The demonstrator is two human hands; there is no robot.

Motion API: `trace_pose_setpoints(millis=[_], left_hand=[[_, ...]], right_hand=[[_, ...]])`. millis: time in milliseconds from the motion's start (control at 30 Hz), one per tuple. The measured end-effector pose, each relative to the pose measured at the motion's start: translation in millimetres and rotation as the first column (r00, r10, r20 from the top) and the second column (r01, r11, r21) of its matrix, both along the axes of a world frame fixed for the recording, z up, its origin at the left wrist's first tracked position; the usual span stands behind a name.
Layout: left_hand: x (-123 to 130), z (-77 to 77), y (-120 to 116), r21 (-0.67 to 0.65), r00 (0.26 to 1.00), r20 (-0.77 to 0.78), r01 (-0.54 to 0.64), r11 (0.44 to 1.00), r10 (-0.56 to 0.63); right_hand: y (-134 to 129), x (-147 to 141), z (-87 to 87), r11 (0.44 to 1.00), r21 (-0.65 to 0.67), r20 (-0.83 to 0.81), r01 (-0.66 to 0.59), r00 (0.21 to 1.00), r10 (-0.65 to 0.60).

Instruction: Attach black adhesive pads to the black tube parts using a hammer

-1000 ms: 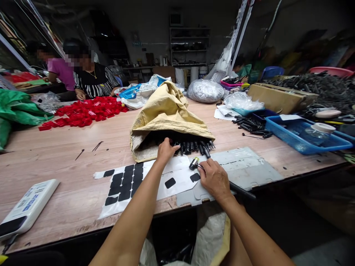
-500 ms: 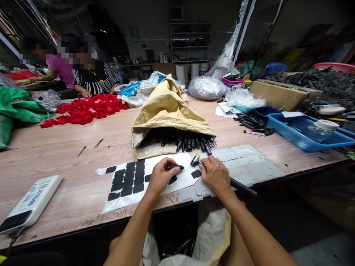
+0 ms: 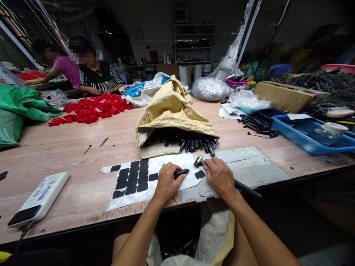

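Observation:
My left hand (image 3: pixel 168 183) is closed on a short black cylindrical piece (image 3: pixel 181 173), held over a white sheet (image 3: pixel 155 190) with rounded black squares (image 3: pixel 133 177). A small hammer with a metal head (image 3: pixel 198 161) and a long black handle (image 3: pixel 246 187) is in my right hand (image 3: pixel 220 178), its fingers wrapped round the shaft. A single black square (image 3: pixel 199 174) lies between my hands. Just beyond them, a yellow woven sack (image 3: pixel 172 107) opens toward me, with black parts (image 3: pixel 196 145) spilling from its mouth.
A grey board (image 3: pixel 249 162) lies under my right hand. A white power bank (image 3: pixel 41 197) is at the left, red pieces (image 3: pixel 94 107) are at the back left, and a blue tray (image 3: pixel 310 146) is at the right. Two people sit across the table. An open sack (image 3: pixel 213 236) hangs at my lap.
The whole view has shifted slightly, so the table appears further right. My left hand and the black piece are a little closer to the hammer head, and the piece is turned slightly.

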State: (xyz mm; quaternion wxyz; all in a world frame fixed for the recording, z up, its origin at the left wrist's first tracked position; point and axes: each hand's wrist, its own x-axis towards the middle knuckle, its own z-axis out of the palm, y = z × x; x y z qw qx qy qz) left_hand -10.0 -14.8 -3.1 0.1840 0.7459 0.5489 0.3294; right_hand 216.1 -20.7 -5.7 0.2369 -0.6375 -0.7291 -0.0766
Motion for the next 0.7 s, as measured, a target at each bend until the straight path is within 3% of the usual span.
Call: trace_pose_setpoints(millis=[167,367,567,700], left_hand=[[-0.1,2.2,1.5,-0.06,1.0,0.003,-0.002,0.998,0.002],[1.0,3.1,1.5,-0.108,0.999,0.033,-0.016,0.994,0.019],[2.1,4.0,1.0,-0.127,0.999,0.02,-0.035,0.991,0.038],[2.3,4.1,1.1,-0.116,0.999,0.014,-0.038,0.992,0.04]], right_hand=[[-0.8,-2.7,11.6,0.995,0.074,-0.152,-0.071,0.985,0.081],[-13.7,-29.0,24.6,0.948,0.086,-0.37,-0.307,0.873,0.316],[-28.1,-48.8,27.9,0.94,0.134,-0.355,-0.313,0.87,0.341],[-33.2,-54.4,25.5,0.948,0.047,-0.252,-0.316,0.914,0.317]])
